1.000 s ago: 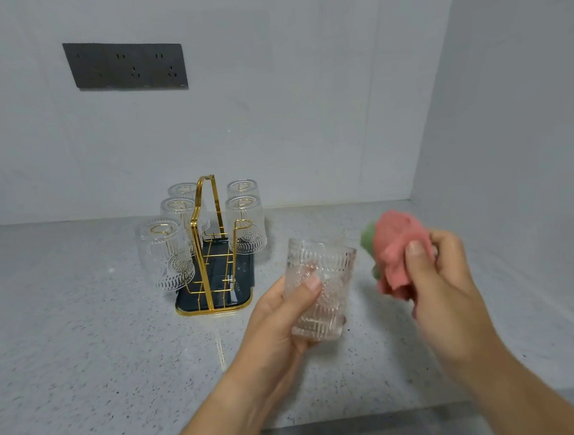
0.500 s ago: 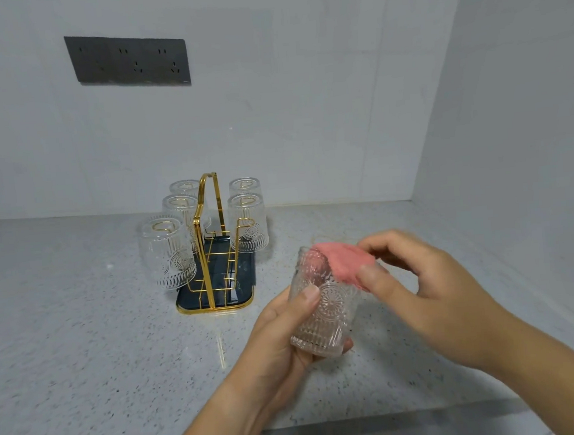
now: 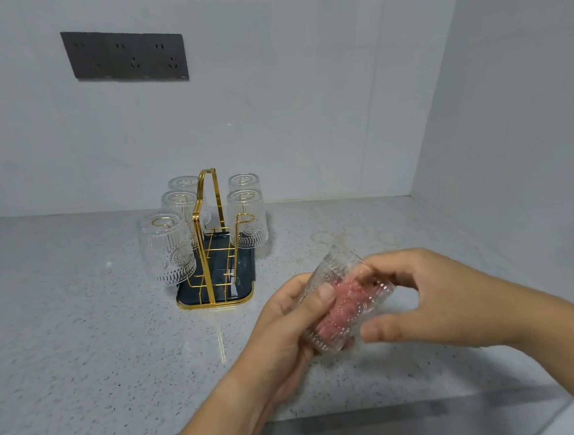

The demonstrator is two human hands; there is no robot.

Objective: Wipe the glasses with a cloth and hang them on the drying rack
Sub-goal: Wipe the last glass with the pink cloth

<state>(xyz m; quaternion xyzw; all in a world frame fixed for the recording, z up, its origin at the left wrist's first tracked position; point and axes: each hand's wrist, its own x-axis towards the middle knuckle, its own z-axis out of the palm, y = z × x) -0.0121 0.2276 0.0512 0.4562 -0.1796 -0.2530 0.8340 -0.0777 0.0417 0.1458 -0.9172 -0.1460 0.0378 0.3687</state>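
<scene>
My left hand (image 3: 287,323) grips a clear embossed glass (image 3: 349,301), tilted with its mouth toward the right. A pink cloth (image 3: 344,307) is stuffed inside the glass and shows through its wall. My right hand (image 3: 432,295) is at the mouth, its fingers reaching into the glass against the cloth and its thumb below the rim. Further back on the counter stands a gold wire drying rack (image 3: 212,243) on a dark tray. Several glasses hang upside down on its pegs, the nearest one (image 3: 166,249) at the left. The front right peg (image 3: 244,220) is bare.
The speckled grey counter (image 3: 82,336) ends at a front edge near the bottom of the view. White walls close it at the back and right. A dark socket panel (image 3: 125,56) is mounted on the back wall.
My right hand has carried the pink cloth to the glass and pushed it inside. My left hand has tipped the glass further over toward the right.
</scene>
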